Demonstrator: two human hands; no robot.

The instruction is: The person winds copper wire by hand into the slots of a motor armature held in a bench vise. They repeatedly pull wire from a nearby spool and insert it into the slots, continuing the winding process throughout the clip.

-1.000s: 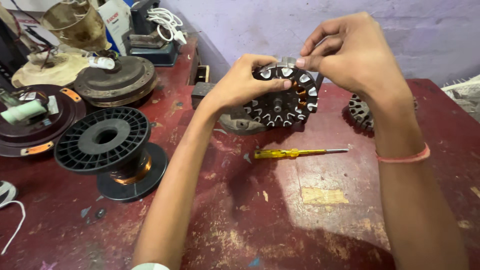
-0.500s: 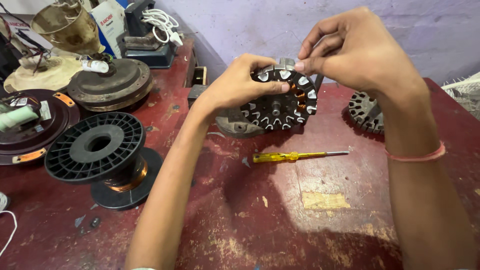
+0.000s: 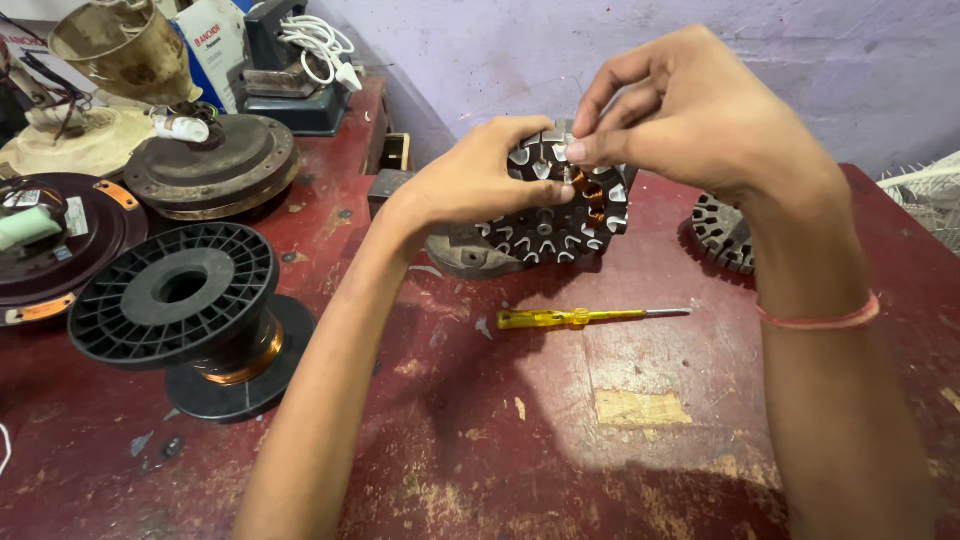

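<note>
A person's left hand (image 3: 480,180) grips a round, slotted motor stator (image 3: 555,215) held upright just above a worn red bench (image 3: 620,450), near the upper centre of the frame, its fingers wrapped over the stator's left edge; the right hand (image 3: 700,115) comes in from the upper right, thumb and forefinger pinched narrow at a slot on the stator's top rim, where copper winding shows; whether anything thin is caught between those fingers cannot be told; a pink band (image 3: 820,318) circles the right wrist; below the stator, at the centre of the frame, a yellow-handled screwdriver (image 3: 580,317) lies flat on the bench, well apart from both hands; a black plastic spool (image 3: 190,310) carrying copper wire stands at the left; a second slotted stator (image 3: 722,232) rests at the right, partly hidden behind the right forearm; a round, rusty motor housing (image 3: 215,165) sits in the upper left, with a coiled white cable (image 3: 318,42) behind it, near the wall.
</note>
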